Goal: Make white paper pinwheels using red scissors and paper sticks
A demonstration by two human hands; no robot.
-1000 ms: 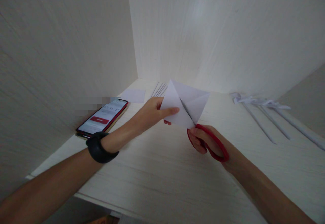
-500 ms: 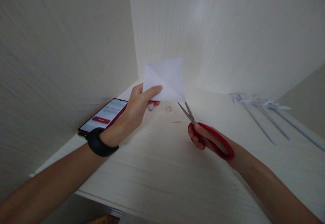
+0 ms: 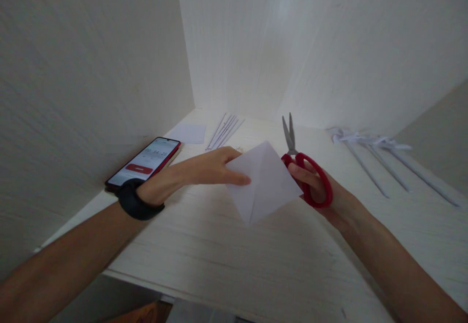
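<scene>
Along the back edge of the bench stand pale walls, and the bench runs out from them to its front edge. Near the right end of that back edge lie three white rods, with white bows or knotted strips about their far ends. Over the middle of the bench, the right hand is curled through the handles of red scissors, whose blades are parted and point toward the back edge, clear of the paper. The left hand pinches a square of white paper, thumb on top and fingers hidden beneath. It is held above the bench with one corner toward the front edge; its right corner comes up to the right hand, though I cannot tell whether they touch. By the left edge lies a phone; toward the back left corner are a flat sheet and a fan of thin sticks.

As for handling, a crease runs down the paper and would make a good guide for the blades. Thin paper probably flops, so a grip close to the crease, thumb well clear of the cutting line, should serve best. Long, slow strokes from deep between the blades would likely leave a cleaner edge than snips with the tips.
</scene>
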